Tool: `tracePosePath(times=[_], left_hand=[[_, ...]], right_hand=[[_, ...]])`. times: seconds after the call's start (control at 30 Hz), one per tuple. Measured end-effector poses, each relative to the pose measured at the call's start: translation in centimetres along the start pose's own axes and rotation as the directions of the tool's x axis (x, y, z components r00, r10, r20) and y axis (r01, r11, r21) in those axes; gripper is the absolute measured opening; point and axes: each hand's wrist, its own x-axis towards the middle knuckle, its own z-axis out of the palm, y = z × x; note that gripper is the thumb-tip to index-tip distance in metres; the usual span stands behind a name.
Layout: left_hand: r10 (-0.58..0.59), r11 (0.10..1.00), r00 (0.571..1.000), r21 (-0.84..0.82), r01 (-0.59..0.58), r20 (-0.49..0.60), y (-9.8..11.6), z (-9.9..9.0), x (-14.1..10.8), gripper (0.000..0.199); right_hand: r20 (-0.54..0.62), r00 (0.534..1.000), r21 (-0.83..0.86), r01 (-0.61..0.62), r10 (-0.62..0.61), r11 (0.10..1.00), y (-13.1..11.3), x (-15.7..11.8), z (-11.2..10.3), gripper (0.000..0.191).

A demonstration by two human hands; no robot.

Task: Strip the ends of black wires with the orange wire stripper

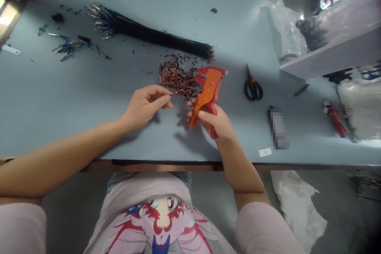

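My left hand (150, 105) pinches a thin dark wire (175, 93) whose bare copper end points right. In my right hand (216, 121) is an orange and red wire stripper (210, 85), its jaws turned up and left, with the wire tip a short way from them. Behind both hands lies a heap of copper strands and black insulation scraps (175, 75). Farther back stretches a long bundle of black wires (154, 36), with bare copper at its right end and blue and silver terminals at its left end.
Loose blue-sleeved terminals (67, 47) lie at the left. Right of my hands are black-handled scissors (253, 88), a blurred dark phone-like object (278, 129), a white label (265, 152) and a red-handled tool (336, 119). A shelf (330, 53) holding plastic bags overhangs the right side.
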Motion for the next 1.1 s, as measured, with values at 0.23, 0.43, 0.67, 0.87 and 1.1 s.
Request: tracePosePath(times=[0.23,0.43,0.67,0.87,1.1], left_hand=[[0.035,0.999,0.999,0.018,-0.034,-0.017,0.0,-0.1,0.0,0.012],[0.049,0.999,0.999,0.021,-0.049,0.004,-0.3,-0.1,0.1,0.021],[0.006,0.997,0.998,-0.08,-0.001,0.063,-0.3,0.0,0.1,0.02],[0.03,0.998,0.994,-0.051,-0.025,0.106,-0.2,0.2,-0.2,0.02],[-0.048,0.992,0.984,-0.106,0.067,0.169,-0.3,1.0,-0.9,0.018]], right_hand=[[0.178,0.967,0.165,-0.212,0.182,0.963,0.7,0.0,0.5,0.039],[0.254,0.939,0.191,-0.284,0.232,0.94,0.9,0.0,0.6,0.038],[0.316,0.926,0.156,-0.266,0.207,0.951,1.0,-0.2,0.6,0.037],[0.411,0.89,0.199,-0.299,0.197,0.933,0.8,-0.6,1.0,0.033],[0.561,0.81,0.266,-0.374,0.173,0.888,1.6,-0.6,1.2,0.035]])
